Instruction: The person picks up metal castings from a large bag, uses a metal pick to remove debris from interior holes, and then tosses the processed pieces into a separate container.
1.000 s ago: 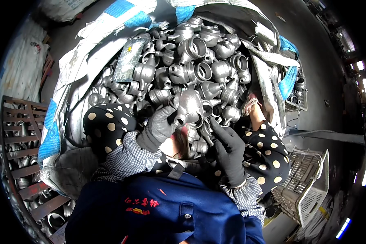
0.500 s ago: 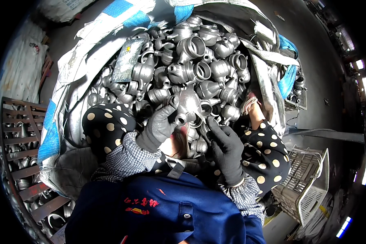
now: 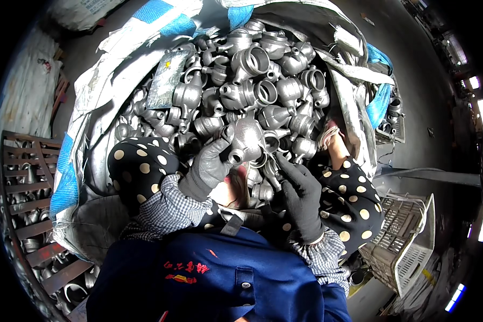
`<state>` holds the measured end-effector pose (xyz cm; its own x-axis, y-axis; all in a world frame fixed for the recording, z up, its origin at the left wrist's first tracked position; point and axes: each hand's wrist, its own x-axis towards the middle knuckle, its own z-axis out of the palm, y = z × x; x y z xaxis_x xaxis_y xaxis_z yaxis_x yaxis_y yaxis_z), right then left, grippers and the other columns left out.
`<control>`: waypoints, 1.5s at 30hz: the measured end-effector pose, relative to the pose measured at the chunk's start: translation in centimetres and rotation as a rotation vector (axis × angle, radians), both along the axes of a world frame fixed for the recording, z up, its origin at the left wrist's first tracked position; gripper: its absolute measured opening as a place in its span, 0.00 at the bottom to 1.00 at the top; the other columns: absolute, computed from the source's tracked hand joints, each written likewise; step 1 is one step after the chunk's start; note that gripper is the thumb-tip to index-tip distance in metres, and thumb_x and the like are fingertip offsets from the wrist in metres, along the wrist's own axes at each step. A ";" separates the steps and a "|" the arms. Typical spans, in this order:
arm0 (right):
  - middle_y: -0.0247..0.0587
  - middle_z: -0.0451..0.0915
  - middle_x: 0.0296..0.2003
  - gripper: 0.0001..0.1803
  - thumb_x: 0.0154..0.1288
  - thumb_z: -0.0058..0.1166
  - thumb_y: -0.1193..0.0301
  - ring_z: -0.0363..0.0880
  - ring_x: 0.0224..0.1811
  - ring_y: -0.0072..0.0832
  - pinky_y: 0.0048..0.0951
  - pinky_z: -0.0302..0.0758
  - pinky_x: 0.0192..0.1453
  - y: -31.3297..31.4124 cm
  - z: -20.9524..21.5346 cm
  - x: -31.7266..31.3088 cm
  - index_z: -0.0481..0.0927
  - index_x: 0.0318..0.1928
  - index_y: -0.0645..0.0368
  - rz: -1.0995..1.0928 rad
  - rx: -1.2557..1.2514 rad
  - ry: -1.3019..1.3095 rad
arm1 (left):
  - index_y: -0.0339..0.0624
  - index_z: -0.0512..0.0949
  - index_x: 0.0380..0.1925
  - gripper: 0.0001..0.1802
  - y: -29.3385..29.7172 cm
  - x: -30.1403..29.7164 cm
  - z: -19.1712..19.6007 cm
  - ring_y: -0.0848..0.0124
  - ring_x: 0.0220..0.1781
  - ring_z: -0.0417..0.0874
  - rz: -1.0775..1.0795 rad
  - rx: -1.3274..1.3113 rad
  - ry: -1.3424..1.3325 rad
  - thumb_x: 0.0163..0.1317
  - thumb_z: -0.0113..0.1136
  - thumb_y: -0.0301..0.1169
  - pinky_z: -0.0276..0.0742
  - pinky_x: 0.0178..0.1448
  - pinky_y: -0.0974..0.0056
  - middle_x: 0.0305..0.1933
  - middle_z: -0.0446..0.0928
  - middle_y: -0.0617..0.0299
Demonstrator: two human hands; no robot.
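Note:
A rounded grey metal casting (image 3: 247,137) with a short pipe stub is held up over the heap by my left hand (image 3: 206,166). That hand wears a dark grey glove, its fingers closed around the left side of the casting. My right hand (image 3: 301,193), gloved the same way, reaches to the casting's right side with its fingers drawn together. Whatever is pinched at those fingertips is too small to make out. Many similar castings (image 3: 290,91) with round openings lie piled beyond and beneath both hands.
A large white woven sack (image 3: 99,107) with blue straps surrounds the pile. A flat metal plate (image 3: 166,80) lies on the castings at left. Rusty metal racking (image 3: 29,185) with more castings stands left; a pale plastic crate (image 3: 400,231) sits tilted at right. My dotted trouser knees flank the work.
The casting in my left hand has shifted very slightly left. My right fingertips have moved a little beside it; the pile looks the same.

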<state>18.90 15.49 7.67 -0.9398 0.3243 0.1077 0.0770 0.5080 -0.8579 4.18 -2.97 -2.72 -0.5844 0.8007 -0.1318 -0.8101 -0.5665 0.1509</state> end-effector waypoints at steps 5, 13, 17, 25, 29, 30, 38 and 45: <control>0.44 0.82 0.37 0.29 0.54 0.47 0.88 0.80 0.37 0.25 0.23 0.74 0.45 0.3 0.7 0.2 0.78 0.58 0.59 0.068 0.034 -0.098 | 0.32 0.58 0.67 0.33 0.6 0.0 1.0 0.52 0.67 0.71 -0.007 -0.104 -0.007 0.68 0.57 0.36 0.75 0.66 0.46 0.66 0.65 0.44; 0.48 0.82 0.44 0.24 0.60 0.55 0.81 0.82 0.44 0.29 0.24 0.74 0.51 0.3 -0.6 0.1 0.78 0.59 0.59 0.022 -0.338 -0.070 | 0.31 0.58 0.67 0.33 0.6 0.3 1.3 0.53 0.65 0.72 0.022 -0.278 -0.006 0.68 0.56 0.38 0.77 0.64 0.51 0.66 0.65 0.44; 0.49 0.79 0.55 0.28 0.63 0.57 0.78 0.76 0.55 0.23 0.23 0.71 0.59 -0.7 -0.4 -0.8 0.70 0.64 0.65 -0.007 -0.502 -0.068 | 0.33 0.64 0.63 0.29 1.2 0.8 2.4 0.63 0.53 0.80 0.004 -0.242 -0.074 0.68 0.57 0.38 0.84 0.50 0.67 0.62 0.70 0.46; 0.47 0.80 0.44 0.39 0.51 0.57 0.87 0.80 0.42 0.28 0.22 0.73 0.49 -1.6 -1.4 -1.6 0.69 0.67 0.55 0.137 0.002 0.055 | 0.39 0.73 0.54 0.19 1.5 1.4 2.7 0.73 0.36 0.84 0.004 -0.271 -0.233 0.67 0.58 0.36 0.85 0.37 0.64 0.44 0.81 0.59; 0.42 0.76 0.33 0.39 0.47 0.56 0.88 0.75 0.31 0.28 0.23 0.72 0.39 -1.6 -1.3 -1.7 0.73 0.64 0.52 0.145 0.116 0.069 | 0.49 0.75 0.54 0.15 2.1 1.4 4.0 0.68 0.34 0.84 0.002 -0.259 -0.299 0.67 0.56 0.33 0.84 0.50 0.54 0.33 0.82 0.60; 0.41 0.74 0.31 0.39 0.46 0.56 0.88 0.74 0.29 0.28 0.24 0.72 0.37 -1.7 -1.2 -1.8 0.75 0.63 0.51 0.148 0.133 0.081 | 0.52 0.75 0.54 0.15 1.2 1.2 2.2 0.67 0.33 0.84 -0.053 -0.114 -0.230 0.67 0.55 0.32 0.82 0.55 0.52 0.32 0.82 0.60; 0.43 0.83 0.40 0.24 0.56 0.58 0.84 0.81 0.39 0.24 0.25 0.77 0.43 -1.5 -2.8 -0.8 0.80 0.55 0.59 0.186 -0.298 0.164 | 0.43 0.75 0.53 0.13 0.2 0.9 0.6 0.65 0.46 0.82 -0.061 -0.022 -0.283 0.69 0.51 0.28 0.87 0.40 0.69 0.49 0.75 0.58; 0.48 0.84 0.41 0.23 0.57 0.59 0.80 0.83 0.43 0.28 0.26 0.77 0.46 -1.7 -1.7 -1.2 0.80 0.55 0.61 0.220 -0.248 0.090 | 0.47 0.78 0.46 0.11 2.7 1.8 6.5 0.80 0.21 0.72 0.071 -0.470 -0.203 0.69 0.56 0.38 0.75 0.30 0.77 0.24 0.74 0.70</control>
<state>17.69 13.78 6.01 -0.9804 0.1419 0.1366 -0.0928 0.2787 -0.9559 5.97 -0.26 3.78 -0.5605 0.5874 -0.5838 -0.8116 -0.5298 0.2462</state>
